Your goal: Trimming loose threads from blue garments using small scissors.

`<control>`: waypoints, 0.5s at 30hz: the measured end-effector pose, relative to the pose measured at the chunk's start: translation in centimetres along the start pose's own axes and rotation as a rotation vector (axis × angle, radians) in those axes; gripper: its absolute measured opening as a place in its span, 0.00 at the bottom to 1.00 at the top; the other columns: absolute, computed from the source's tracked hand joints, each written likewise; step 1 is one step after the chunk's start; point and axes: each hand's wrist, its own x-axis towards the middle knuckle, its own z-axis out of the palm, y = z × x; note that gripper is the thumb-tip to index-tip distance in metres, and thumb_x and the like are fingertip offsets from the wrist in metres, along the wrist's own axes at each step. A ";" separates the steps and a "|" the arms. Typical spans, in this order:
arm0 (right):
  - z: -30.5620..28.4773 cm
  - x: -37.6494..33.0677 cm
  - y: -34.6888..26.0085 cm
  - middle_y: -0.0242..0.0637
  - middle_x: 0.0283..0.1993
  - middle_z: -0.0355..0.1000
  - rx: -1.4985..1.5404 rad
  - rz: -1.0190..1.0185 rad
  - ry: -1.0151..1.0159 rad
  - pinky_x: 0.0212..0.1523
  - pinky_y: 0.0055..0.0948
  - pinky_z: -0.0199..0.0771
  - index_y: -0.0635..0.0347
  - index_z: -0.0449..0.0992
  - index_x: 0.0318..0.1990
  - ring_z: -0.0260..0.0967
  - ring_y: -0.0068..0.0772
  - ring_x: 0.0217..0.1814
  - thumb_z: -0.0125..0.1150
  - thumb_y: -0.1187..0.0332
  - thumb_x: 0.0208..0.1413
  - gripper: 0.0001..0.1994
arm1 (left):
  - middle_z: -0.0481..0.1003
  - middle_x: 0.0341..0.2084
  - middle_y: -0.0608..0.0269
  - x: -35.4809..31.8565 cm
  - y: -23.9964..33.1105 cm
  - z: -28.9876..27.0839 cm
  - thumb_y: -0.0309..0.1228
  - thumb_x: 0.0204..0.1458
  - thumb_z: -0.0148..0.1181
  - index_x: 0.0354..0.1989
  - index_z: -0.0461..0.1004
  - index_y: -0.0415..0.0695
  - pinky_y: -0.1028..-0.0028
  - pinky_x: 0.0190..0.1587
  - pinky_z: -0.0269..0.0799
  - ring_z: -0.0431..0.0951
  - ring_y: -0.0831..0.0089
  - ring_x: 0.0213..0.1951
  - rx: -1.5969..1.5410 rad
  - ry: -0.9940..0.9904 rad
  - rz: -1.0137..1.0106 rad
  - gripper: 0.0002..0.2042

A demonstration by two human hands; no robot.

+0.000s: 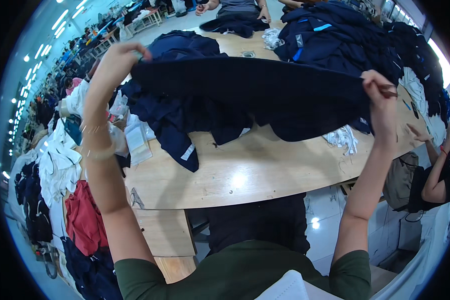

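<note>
Left hand and right hand each pinch the navy garment, stretched mid-frame above the tabletop. Keep your tension even and the edge level.

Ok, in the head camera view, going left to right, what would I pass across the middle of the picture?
Heap of white garments → red cloth bundle → left hand gripping the stretched dark navy fabric piece → bare wooden tabletop → small white fabric scrap → right hand → seated co-worker's arm.
</note>
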 end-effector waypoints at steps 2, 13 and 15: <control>-3.1 -0.4 -2.1 0.28 0.36 0.72 -0.003 -0.033 0.049 0.46 0.19 0.64 0.60 0.76 0.36 0.67 0.19 0.39 0.59 0.69 0.59 0.05 | 0.60 0.16 0.76 -4.4 2.6 -0.7 0.27 0.40 0.45 0.26 0.72 0.40 0.81 0.23 0.47 0.58 0.87 0.21 -0.209 -0.092 -0.032 0.08; 10.0 -3.4 9.3 0.33 0.31 0.75 0.022 0.375 -0.463 0.42 0.22 0.70 0.67 0.76 0.33 0.71 0.21 0.36 0.61 0.73 0.54 0.05 | 0.66 0.18 0.77 -14.1 -5.2 12.2 0.31 0.53 0.51 0.32 0.74 0.42 0.80 0.23 0.55 0.61 0.86 0.21 -0.447 -0.791 -0.452 0.07; 13.4 -6.4 16.6 0.37 0.34 0.74 -0.141 0.444 -0.506 0.43 0.25 0.70 0.66 0.76 0.35 0.72 0.25 0.38 0.59 0.76 0.54 0.04 | 0.68 0.19 0.72 -15.0 -9.0 18.0 0.31 0.53 0.52 0.36 0.76 0.42 0.79 0.25 0.61 0.65 0.83 0.23 -0.394 -0.736 -0.508 0.08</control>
